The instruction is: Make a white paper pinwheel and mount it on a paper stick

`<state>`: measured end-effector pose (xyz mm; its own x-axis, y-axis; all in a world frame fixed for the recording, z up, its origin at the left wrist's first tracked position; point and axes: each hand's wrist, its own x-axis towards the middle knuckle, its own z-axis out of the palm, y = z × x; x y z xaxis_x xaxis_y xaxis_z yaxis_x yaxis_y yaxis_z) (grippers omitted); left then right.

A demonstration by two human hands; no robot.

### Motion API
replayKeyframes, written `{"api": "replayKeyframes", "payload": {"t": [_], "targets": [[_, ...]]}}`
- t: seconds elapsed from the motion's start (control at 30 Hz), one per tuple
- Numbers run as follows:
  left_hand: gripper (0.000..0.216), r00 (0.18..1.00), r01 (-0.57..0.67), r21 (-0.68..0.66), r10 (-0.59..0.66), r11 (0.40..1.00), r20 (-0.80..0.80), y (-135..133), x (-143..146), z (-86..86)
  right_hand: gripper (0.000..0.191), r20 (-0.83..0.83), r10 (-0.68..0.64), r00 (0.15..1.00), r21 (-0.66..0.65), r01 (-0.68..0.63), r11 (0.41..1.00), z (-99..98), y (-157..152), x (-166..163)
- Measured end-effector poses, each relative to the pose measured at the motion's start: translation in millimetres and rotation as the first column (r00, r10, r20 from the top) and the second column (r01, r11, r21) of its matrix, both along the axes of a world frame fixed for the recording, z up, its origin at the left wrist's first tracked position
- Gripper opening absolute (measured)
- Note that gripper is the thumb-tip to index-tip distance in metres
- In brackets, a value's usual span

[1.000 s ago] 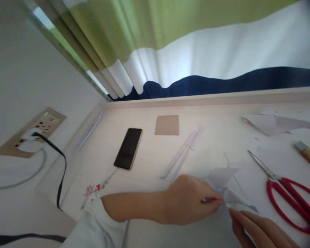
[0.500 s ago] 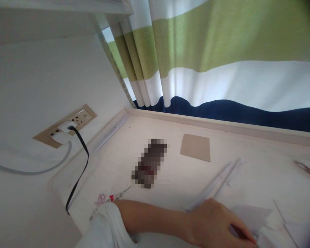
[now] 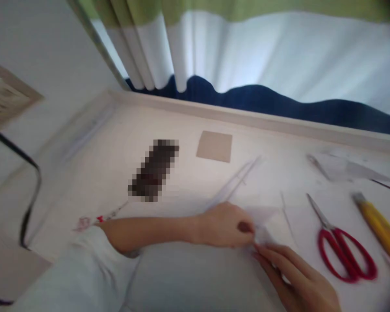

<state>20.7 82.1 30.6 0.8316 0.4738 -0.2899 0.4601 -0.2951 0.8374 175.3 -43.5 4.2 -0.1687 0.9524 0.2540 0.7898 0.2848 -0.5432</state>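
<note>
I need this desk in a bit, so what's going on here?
A person is working a small white paper on the desk with both hands. The left hand pinches it; the fingers of the right hand meet it from the near side, though blur hides that grip. Red scissors and a yellow knife lie untouched to the right.

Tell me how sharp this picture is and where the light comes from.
Head view: motion blur softens everything, worst on the black cable at frame left; the left hand, right hand and red scissors lack crisp edges; the white paper between them washes into the pale table; daylight glows through the curtain, shadows are soft.
</note>
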Motion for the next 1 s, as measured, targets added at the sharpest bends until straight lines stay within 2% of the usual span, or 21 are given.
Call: {"api": "replayKeyframes", "payload": {"t": [0.07, 0.2, 0.5, 0.63, 0.77, 0.83, 0.9, 1.0], "targets": [[0.018, 0.999, 0.013, -0.06, -0.01, 0.998, 0.038, 0.2, -0.1, 2.8, 0.019, -0.079, 0.033, 0.996, -0.073, -0.039, 0.997, 10.1, 2.4, 0.4], [0.017, 1.0, 0.03, -0.064, -0.03, 0.997, 0.009, 0.1, 1.0, 2.7, 0.018, -0.16, 0.034, 0.987, -0.119, -0.054, 0.991, 14.7, 8.3, 1.4], [0.016, 0.997, 0.076, 0.017, -0.076, 0.997, -0.02, -4.2, 1.9, 6.5, 0.02, -0.223, -0.018, 0.975, -0.099, -0.004, 0.995, 13.1, 4.3, 5.9], [0.015, 0.994, 0.104, 0.05, -0.104, 0.993, -0.016, -3.6, 1.2, 4.9, 0.021, -0.186, 0.001, 0.983, -0.087, -0.018, 0.996, 12.9, 5.8, 7.1], [0.015, 0.99, 0.14, 0.073, -0.138, 0.987, -0.03, -4.5, 1.2, 5.5, 0.019, -0.122, -0.031, 0.992, -0.04, 0.027, 0.999, 15.7, 8.1, 6.3], [0.014, 0.986, 0.168, 0.096, -0.165, 0.981, -0.036, -5.4, 1.0, 6.6, 0.024, -0.106, -0.05, 0.993, -0.029, 0.047, 0.998, 18.3, 9.6, 6.2], [0.015, 0.979, 0.202, 0.118, -0.199, 0.972, -0.033, -6.1, 0.7, 7.8, 0.033, -0.102, -0.025, 0.994, -0.034, 0.021, 0.999, 20.4, 11.5, 7.2], [0.015, 0.971, 0.241, 0.134, -0.239, 0.961, -0.026, -6.5, 0.2, 9.1, 0.036, -0.115, 0.095, 0.989, -0.065, -0.103, 0.993, 20.9, 14.7, 10.3]]}}
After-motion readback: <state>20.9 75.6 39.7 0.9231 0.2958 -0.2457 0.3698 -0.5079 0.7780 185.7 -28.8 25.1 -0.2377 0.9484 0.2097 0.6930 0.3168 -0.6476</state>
